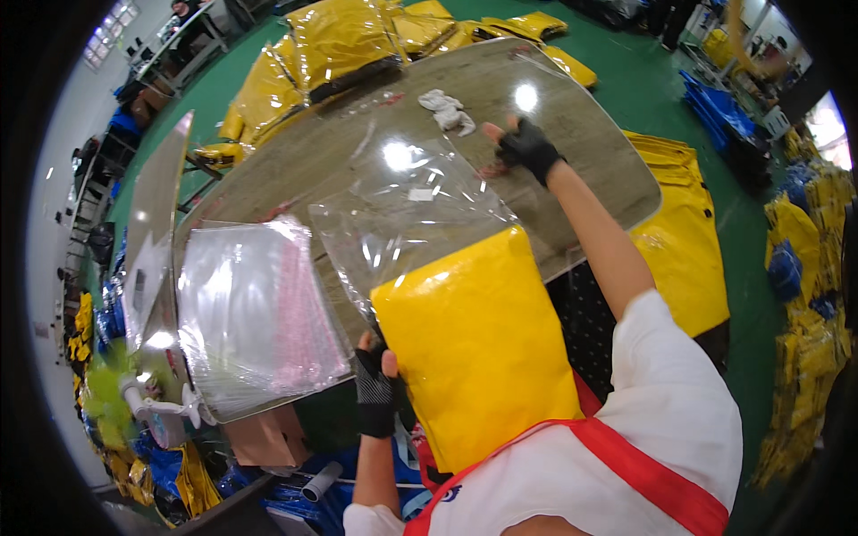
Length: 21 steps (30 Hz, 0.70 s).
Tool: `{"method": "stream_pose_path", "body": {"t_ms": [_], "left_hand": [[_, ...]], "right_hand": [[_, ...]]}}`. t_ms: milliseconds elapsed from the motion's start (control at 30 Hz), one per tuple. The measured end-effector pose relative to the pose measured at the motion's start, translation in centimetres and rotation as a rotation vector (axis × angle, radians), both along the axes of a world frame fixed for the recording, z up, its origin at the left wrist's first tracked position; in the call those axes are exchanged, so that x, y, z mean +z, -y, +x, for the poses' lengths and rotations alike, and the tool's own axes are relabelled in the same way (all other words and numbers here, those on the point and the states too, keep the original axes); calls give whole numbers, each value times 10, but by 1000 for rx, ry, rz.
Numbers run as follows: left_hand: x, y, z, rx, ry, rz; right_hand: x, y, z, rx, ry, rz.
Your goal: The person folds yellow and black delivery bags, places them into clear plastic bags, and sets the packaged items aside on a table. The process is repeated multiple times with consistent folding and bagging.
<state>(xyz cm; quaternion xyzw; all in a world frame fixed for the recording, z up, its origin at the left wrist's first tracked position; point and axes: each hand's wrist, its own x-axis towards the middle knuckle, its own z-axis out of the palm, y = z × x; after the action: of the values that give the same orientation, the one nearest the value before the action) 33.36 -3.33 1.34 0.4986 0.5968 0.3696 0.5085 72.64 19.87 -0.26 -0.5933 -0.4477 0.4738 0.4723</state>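
Observation:
A folded yellow garment [478,348] sits half inside a clear plastic bag [402,210], its lower part against my chest. My left hand [377,380], in a black fingerless glove, grips the garment and bag at their lower left edge. My right hand [525,147], gloved the same way, reaches out over the table and holds the bag's far open end, fingers spread. The bag's upper half is empty and lies stretched above the grey table [572,107].
A stack of clear bags [255,313] lies at the table's left. A white rag [449,111] rests on the far side. Bagged yellow garments [340,40] pile at the back, more yellow ones [684,241] at the right. Blue bundles [715,107] lie on the green floor.

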Motion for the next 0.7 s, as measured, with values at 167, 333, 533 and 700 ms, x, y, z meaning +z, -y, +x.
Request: {"method": "stream_pose_path", "body": {"t_ms": [167, 333, 533, 700], "left_hand": [[5, -34, 29, -156, 493, -37], [5, 14, 37, -240, 707, -458], [14, 58, -3, -209, 808, -425], [-7, 109, 1, -119, 549, -264]], "right_hand": [[18, 268, -72, 128, -280, -244], [48, 320, -43, 246, -340, -169], [56, 376, -103, 94, -357, -138], [72, 405, -98, 315, 163, -555]]}}
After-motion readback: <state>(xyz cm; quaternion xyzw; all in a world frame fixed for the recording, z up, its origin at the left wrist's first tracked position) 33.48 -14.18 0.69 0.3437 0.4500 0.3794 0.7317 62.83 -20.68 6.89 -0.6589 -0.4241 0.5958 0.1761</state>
